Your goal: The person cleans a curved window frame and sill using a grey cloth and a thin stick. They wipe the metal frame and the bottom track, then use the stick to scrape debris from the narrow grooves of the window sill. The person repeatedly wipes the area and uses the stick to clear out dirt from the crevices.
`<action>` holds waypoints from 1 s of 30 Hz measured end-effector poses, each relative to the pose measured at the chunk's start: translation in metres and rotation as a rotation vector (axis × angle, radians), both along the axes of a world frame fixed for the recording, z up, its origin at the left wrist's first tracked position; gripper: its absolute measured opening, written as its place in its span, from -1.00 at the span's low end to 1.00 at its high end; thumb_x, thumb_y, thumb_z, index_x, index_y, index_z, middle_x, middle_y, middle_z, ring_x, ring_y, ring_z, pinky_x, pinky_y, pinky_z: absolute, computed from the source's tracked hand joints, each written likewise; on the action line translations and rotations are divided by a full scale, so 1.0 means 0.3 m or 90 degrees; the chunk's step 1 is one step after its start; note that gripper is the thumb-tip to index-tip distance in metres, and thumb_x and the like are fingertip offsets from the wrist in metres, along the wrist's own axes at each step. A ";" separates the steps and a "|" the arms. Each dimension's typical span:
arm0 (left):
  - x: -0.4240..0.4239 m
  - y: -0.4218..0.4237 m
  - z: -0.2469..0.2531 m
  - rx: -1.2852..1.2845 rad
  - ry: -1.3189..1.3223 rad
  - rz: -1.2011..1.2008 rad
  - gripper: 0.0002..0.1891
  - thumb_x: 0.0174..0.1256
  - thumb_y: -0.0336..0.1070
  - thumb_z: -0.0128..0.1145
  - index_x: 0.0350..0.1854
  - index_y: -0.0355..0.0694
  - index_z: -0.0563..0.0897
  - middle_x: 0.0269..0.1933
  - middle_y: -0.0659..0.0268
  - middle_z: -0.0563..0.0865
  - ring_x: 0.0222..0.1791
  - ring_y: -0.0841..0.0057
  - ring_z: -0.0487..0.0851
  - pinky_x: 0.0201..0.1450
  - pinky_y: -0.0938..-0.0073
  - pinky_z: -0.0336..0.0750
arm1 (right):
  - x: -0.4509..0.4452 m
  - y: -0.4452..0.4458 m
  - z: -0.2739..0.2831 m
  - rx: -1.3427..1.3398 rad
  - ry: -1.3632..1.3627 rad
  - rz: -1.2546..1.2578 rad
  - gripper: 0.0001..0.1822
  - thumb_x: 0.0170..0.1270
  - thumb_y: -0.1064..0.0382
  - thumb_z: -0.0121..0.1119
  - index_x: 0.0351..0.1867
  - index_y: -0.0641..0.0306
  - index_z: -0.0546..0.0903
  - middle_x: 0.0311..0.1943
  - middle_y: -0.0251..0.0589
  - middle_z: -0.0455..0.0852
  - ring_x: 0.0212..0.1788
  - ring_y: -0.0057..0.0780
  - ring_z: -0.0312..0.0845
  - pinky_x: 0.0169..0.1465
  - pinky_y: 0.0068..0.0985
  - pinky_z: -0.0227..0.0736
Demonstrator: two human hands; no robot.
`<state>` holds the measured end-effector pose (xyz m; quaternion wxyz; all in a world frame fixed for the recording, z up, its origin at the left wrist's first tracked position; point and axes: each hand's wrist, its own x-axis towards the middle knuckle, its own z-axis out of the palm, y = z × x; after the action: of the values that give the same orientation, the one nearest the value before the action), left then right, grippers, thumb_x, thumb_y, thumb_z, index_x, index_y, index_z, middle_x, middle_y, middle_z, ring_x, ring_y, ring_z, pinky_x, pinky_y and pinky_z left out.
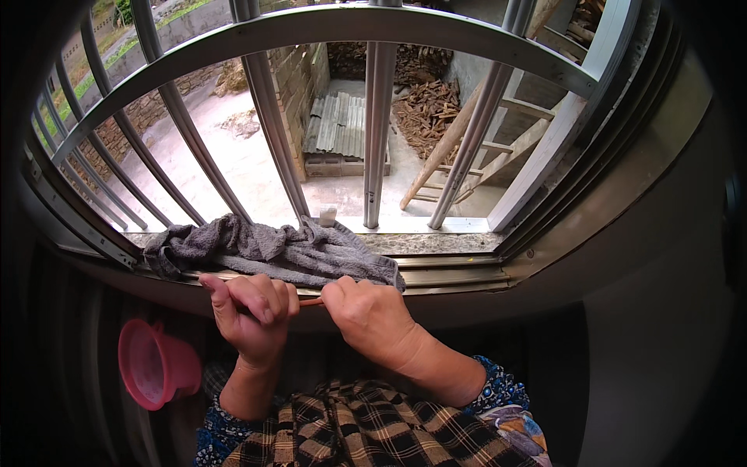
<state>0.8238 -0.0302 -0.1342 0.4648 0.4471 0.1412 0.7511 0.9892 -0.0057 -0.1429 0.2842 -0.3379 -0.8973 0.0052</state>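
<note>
A thin reddish-brown rod spans the gap between my two fists, just in front of the window's lower track. My left hand is curled round one end, its thumb side up. Round the other end is closed my right hand, knuckles upward. Most of the rod is hidden inside the fingers, so its full length and kind cannot be told. Just beyond both hands, a crumpled grey towel lies along the sill and the metal sliding track.
Metal window bars rise beyond the towel, joined by a crossbar. A pink plastic bucket stands low at my left. Outside are a wooden ladder, a heap of firewood and corrugated sheets on blocks.
</note>
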 end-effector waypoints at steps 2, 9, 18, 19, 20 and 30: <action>0.016 -0.012 0.002 0.023 0.016 0.005 -0.25 0.62 0.21 -0.59 -0.69 -0.15 0.38 -0.75 0.37 0.30 -0.79 0.54 0.12 -0.68 0.47 0.14 | 0.017 -0.019 0.007 -0.003 -0.005 -0.008 -0.93 0.16 0.36 0.14 -0.42 0.18 0.47 -0.50 -0.24 0.52 -0.51 -0.33 0.61 -0.49 -0.42 0.52; 0.028 0.036 -0.010 -0.086 -0.081 -0.044 -0.27 0.63 0.20 -0.53 -0.68 -0.16 0.39 -0.74 0.36 0.29 -0.76 0.52 0.14 -0.64 0.45 0.22 | 0.029 -0.013 0.040 -0.013 -0.149 -0.086 -0.94 0.17 0.34 0.14 -0.41 0.16 0.48 -0.50 -0.25 0.54 -0.50 -0.37 0.62 -0.49 -0.45 0.52; -0.221 -0.103 0.105 -0.005 0.417 0.438 -0.57 0.49 0.00 0.05 0.14 -0.27 0.56 -0.22 0.23 0.62 -0.24 0.45 0.57 -0.01 0.39 0.48 | -0.063 -0.025 0.040 0.041 -0.072 -0.057 -0.93 0.08 0.37 0.15 -0.44 0.18 0.48 -0.51 -0.24 0.57 -0.53 -0.37 0.64 -0.56 -0.45 0.52; -0.198 -0.130 0.177 0.017 0.616 0.496 -0.58 0.40 -0.08 0.17 0.13 -0.30 0.58 -0.17 0.18 0.65 -0.15 0.39 0.60 0.10 0.33 0.47 | -0.051 -0.024 0.032 0.035 -0.073 -0.070 -0.93 0.08 0.37 0.15 -0.44 0.19 0.48 -0.51 -0.24 0.57 -0.53 -0.37 0.65 -0.56 -0.46 0.52; -0.206 -0.146 0.238 0.129 0.845 0.516 -0.55 0.25 -0.21 0.32 0.14 -0.30 0.58 -0.14 0.14 0.64 -0.13 0.32 0.62 0.11 0.29 0.45 | -0.067 -0.028 0.031 0.037 -0.061 -0.062 -0.93 0.08 0.37 0.15 -0.44 0.19 0.49 -0.51 -0.24 0.57 -0.54 -0.36 0.65 -0.56 -0.45 0.52; -0.117 -0.081 0.286 0.139 1.337 0.184 -0.75 0.12 -0.36 0.18 -0.12 -0.15 0.63 -0.43 0.29 0.58 -0.45 0.29 0.64 -0.44 0.27 0.49 | 0.098 -0.010 0.073 -0.001 0.177 0.053 -0.52 0.12 0.30 0.39 0.12 0.25 0.58 0.00 -0.09 0.64 -0.27 -0.22 0.63 -0.24 -0.40 0.62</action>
<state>0.7885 -0.0546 -0.0484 -0.0260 0.8890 0.4548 0.0454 1.0185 -0.0086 -0.1209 0.4052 -0.2967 -0.8624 0.0644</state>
